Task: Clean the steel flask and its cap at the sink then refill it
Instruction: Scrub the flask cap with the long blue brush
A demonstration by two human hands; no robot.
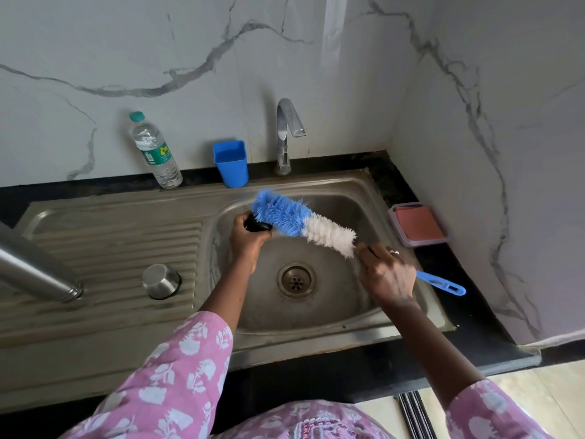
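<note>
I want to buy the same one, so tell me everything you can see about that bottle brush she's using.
The bottle brush has a long bristle head, blue at the tip half and white nearer the handle, on a flat blue plastic handle with a slot at its end. It is held slanted over the sink. The right hand grips it just below the bristles; the blue tip presses against a small black piece held in the left hand.
</note>
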